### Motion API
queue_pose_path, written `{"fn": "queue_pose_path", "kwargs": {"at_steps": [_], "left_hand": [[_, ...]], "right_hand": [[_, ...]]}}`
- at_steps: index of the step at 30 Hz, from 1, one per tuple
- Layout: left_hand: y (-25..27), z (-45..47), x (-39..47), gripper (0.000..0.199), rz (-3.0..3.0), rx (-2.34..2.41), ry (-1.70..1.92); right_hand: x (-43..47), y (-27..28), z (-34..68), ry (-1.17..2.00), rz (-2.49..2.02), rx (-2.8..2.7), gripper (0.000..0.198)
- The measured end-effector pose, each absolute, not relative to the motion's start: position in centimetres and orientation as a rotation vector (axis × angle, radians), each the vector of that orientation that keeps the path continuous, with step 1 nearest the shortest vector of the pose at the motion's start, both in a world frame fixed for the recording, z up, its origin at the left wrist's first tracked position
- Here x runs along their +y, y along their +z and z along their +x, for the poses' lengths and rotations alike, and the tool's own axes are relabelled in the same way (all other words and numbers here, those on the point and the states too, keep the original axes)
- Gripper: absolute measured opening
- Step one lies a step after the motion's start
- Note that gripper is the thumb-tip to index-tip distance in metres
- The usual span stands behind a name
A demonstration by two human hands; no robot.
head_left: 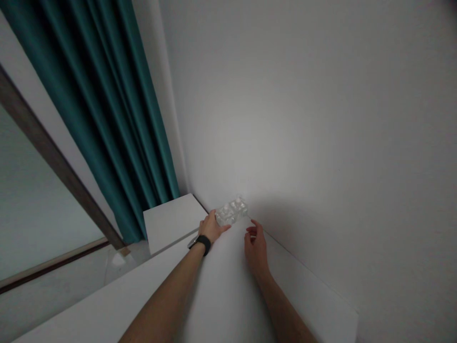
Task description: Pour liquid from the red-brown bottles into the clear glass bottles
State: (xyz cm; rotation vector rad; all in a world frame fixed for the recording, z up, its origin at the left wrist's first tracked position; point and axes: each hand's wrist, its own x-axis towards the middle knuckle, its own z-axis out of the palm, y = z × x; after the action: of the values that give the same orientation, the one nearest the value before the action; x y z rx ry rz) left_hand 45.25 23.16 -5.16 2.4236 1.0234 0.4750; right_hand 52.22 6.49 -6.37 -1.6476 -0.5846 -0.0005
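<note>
A clear, lumpy plastic pack (232, 212) with pocket-like bulges lies on the white tabletop near the wall. My left hand (212, 227) grips its left end, thumb along the near edge and fingers at the far side. Just off the pack's right end is my right hand (256, 242), its fingers curled inward. A thin pale sliver runs from the pack's corner toward my right fingertips; whether they pinch it is too small to make out. What the pack contains is unclear.
The white tabletop (221, 290) meets a plain wall (303, 119) along its right side. A lower white cabinet (173, 220) stands past its far left edge. Teal curtains (107, 105) hang at the left beside a brown-framed glass panel (39, 205).
</note>
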Motion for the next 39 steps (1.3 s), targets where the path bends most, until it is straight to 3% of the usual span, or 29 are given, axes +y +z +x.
{"fn": "queue_pose_path", "kwargs": {"at_steps": [5, 11, 35, 39], "left_hand": [[-5.3, 45.4, 23.2, 0.064, 2.43, 1.015, 0.474], [-5.7, 44.6, 23.3, 0.095, 2.428, 0.968, 0.495], [-5.7, 43.7, 23.3, 0.1, 2.439, 0.907, 0.593], [-5.8, 43.7, 23.0, 0.087, 2.446, 0.934, 0.728]], "right_hand": [[6.5, -6.5, 52.3, -0.01, -1.638, -0.585, 0.043], [6.5, -6.5, 52.2, -0.016, -1.642, -0.585, 0.042], [6.5, -6.5, 52.2, 0.02, -1.639, -0.59, 0.045], [6.3, -6.6, 52.5, 0.017, -1.646, -0.584, 0.043]]}}
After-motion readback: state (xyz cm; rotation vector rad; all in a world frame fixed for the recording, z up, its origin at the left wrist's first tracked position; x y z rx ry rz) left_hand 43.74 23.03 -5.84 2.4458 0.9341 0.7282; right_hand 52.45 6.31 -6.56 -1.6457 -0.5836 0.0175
